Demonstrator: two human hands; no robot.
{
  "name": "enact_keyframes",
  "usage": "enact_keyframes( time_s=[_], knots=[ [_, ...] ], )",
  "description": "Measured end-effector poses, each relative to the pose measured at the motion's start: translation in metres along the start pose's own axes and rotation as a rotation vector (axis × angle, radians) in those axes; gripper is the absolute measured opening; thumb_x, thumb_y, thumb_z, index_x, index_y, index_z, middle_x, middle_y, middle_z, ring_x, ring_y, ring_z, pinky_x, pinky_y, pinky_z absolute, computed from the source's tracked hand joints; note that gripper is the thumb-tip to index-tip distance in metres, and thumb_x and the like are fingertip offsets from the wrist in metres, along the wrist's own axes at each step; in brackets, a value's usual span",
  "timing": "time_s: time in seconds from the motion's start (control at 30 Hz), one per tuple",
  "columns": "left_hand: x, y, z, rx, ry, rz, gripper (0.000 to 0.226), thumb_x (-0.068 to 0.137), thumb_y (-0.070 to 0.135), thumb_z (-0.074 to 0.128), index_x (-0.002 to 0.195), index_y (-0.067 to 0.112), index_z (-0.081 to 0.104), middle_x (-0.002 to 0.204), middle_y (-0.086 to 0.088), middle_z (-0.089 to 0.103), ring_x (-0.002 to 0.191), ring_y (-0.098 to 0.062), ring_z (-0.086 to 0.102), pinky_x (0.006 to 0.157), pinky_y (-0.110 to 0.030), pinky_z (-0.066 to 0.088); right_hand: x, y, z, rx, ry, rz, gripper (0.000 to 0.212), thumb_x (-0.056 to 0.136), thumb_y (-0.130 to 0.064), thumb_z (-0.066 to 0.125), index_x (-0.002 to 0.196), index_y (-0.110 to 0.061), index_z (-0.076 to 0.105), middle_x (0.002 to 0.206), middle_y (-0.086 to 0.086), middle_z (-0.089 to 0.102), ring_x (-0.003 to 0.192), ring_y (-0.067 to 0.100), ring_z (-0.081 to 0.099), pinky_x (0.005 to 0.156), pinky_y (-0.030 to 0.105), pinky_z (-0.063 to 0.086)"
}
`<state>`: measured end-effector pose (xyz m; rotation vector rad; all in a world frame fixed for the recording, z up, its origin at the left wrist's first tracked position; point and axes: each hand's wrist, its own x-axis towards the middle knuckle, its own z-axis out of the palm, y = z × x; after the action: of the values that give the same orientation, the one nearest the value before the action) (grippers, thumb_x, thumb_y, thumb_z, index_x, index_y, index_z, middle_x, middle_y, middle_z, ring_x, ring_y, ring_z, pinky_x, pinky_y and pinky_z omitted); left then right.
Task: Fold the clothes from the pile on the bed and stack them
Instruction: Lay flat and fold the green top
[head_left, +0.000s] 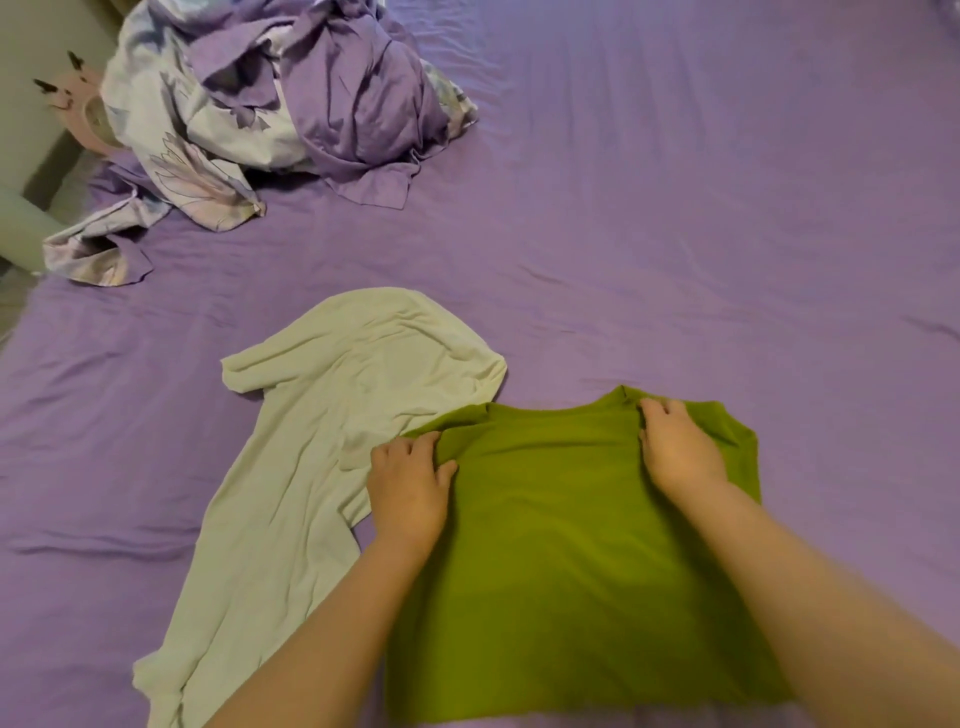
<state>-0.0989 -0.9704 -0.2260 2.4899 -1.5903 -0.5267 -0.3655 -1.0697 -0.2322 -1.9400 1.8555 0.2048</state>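
Observation:
A green top (561, 545) lies spread flat on the purple bed sheet (675, 234), close in front of me. My left hand (408, 486) pinches the fabric at its left shoulder. My right hand (675, 447) grips the fabric at its right shoulder, beside the neckline. A pale cream garment (311, 431) lies unfolded to the left, and the green top overlaps its right edge.
A heap of purple and floral bedding (280, 104) sits at the far left of the bed. A pink object (78, 98) stands beyond the bed's left edge. The bed's left edge runs down the far left of the view.

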Motion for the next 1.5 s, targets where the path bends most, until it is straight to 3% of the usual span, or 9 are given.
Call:
enact_keyframes(
  time_s=[0.13,0.4,0.63,0.77,0.9,1.1,1.2,1.3,1.5],
  knots=[
    [0.006,-0.003,-0.004,0.043,-0.123,-0.124,0.053,0.091,0.062,0.039,0.135,0.034,0.047,0.124,-0.008,0.051,0.115,-0.029,0.041,0.092,-0.039,0.036,-0.002,0.0,0.0,-0.031,0.026,0.036,0.024,0.099,-0.025,0.045,0.111,-0.006,0.05,0.12,0.019,0.047,0.104,0.038,0.056,0.077,0.042,0.046],
    [0.025,-0.013,-0.019,0.177,-0.115,-0.038,0.028,0.093,0.035,0.053,0.116,0.019,0.056,0.117,-0.009,0.048,0.111,-0.028,0.04,0.087,-0.035,0.042,0.0,0.01,-0.01,-0.168,0.03,0.076,0.032,0.099,-0.037,0.041,0.115,-0.011,0.05,0.127,0.013,0.051,0.113,0.032,0.055,0.082,0.039,0.047],
    [0.023,-0.005,-0.023,-0.302,0.19,-0.239,0.016,0.088,0.028,0.064,0.096,0.015,0.059,0.111,-0.011,0.047,0.105,-0.03,0.042,0.075,-0.031,0.033,0.001,0.014,-0.022,-0.041,0.156,0.138,0.022,0.098,-0.024,0.046,0.107,-0.006,0.055,0.115,0.021,0.058,0.11,0.037,0.054,0.081,0.042,0.046],
    [0.027,-0.005,-0.021,-0.468,0.137,-0.377,0.031,0.089,0.023,0.065,0.115,0.012,0.052,0.126,-0.015,0.043,0.106,-0.033,0.052,0.084,-0.037,0.044,-0.01,0.007,-0.017,0.157,0.205,0.138,0.04,0.094,-0.008,0.049,0.134,-0.003,0.048,0.138,0.027,0.044,0.123,0.039,0.046,0.097,0.044,0.039],
    [0.002,-0.005,-0.011,-0.433,0.071,-0.331,0.075,0.085,0.023,0.071,0.145,0.012,0.027,0.141,-0.017,0.033,0.124,-0.033,0.044,0.102,-0.041,0.038,-0.057,-0.016,0.02,-0.063,0.133,-0.042,0.066,0.091,-0.032,0.059,0.149,-0.018,0.031,0.156,0.02,0.02,0.141,0.038,0.028,0.112,0.05,0.025],
    [-0.031,-0.02,0.007,-0.272,0.085,-0.338,0.083,0.08,0.031,0.074,0.146,0.015,0.027,0.137,-0.015,0.042,0.125,-0.032,0.041,0.1,-0.043,0.038,-0.093,-0.024,0.061,-0.25,-0.055,-0.206,0.072,0.094,-0.061,0.006,0.135,-0.027,0.054,0.141,0.016,0.049,0.13,0.041,0.045,0.096,0.069,0.037],
    [-0.049,-0.033,0.013,-0.436,0.081,-0.358,0.075,0.079,0.027,0.076,0.141,0.01,0.036,0.13,-0.013,0.05,0.118,-0.029,0.049,0.098,-0.042,0.042,-0.079,-0.025,0.056,-0.331,-0.12,-0.174,0.079,0.084,-0.069,-0.012,0.149,-0.04,0.022,0.158,0.01,0.018,0.146,0.034,0.015,0.107,0.068,0.017],
    [-0.065,-0.045,0.015,-0.668,-0.024,-0.464,0.049,0.085,0.029,0.071,0.125,0.009,0.051,0.117,-0.011,0.063,0.099,-0.022,0.06,0.086,-0.035,0.047,-0.075,-0.044,0.055,-0.268,-0.124,-0.085,0.066,0.094,-0.063,0.015,0.152,-0.035,0.002,0.161,0.009,-0.006,0.147,0.03,-0.009,0.114,0.061,0.004],
    [-0.083,-0.044,-0.015,-1.402,-0.416,-0.79,0.072,0.096,0.061,0.024,0.13,0.006,0.056,0.083,-0.018,0.072,0.073,-0.03,0.069,0.063,-0.036,0.059,-0.099,-0.14,0.06,0.28,-0.166,-0.363,0.057,0.097,-0.038,0.048,0.149,-0.021,0.03,0.156,0.004,0.027,0.142,0.02,0.024,0.114,0.031,0.02]
  ],
)
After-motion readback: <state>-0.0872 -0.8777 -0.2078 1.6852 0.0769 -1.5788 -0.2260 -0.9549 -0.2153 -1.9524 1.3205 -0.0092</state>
